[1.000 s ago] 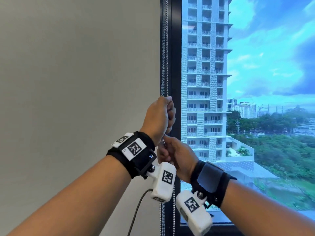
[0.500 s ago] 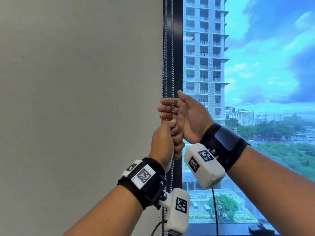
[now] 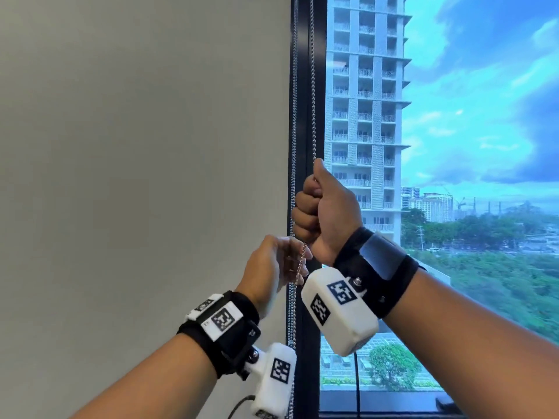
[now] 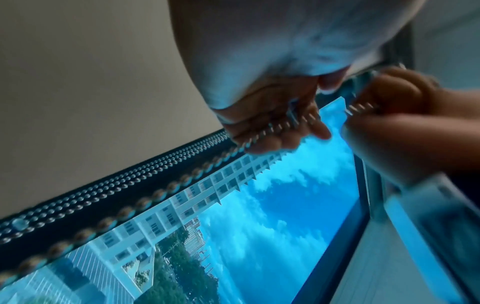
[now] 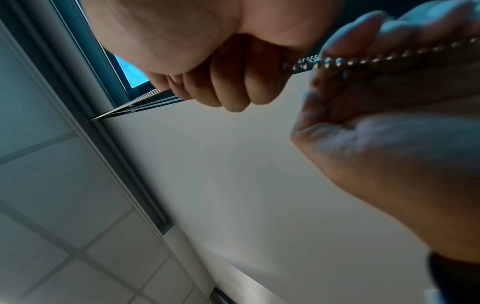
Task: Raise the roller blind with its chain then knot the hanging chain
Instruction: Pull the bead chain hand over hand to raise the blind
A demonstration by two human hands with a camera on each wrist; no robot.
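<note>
A silver bead chain (image 3: 313,101) hangs in two strands down the black window frame (image 3: 304,86). My right hand (image 3: 320,207) is a fist round the right strand, thumb pointing up. Just below it, my left hand (image 3: 272,264) is blurred. Its fingers are loosened and a stretch of chain lies across them. In the left wrist view the chain (image 4: 155,164) crosses my left fingertips (image 4: 272,142) toward the right hand (image 4: 402,127). In the right wrist view my right fist (image 5: 221,82) holds the chain (image 5: 363,59) beside the left palm (image 5: 363,127). No blind fabric covers the glass in the head view.
A plain grey wall (image 3: 136,176) fills the left half. The window glass (image 3: 453,146) on the right shows a tower block and sky. A dark sill (image 3: 393,403) runs along the bottom. Ceiling tiles (image 5: 64,226) show above the frame.
My right hand went from under the left hand to above it and closed into a fist on the chain. My left hand dropped lower and its fingers loosened.
</note>
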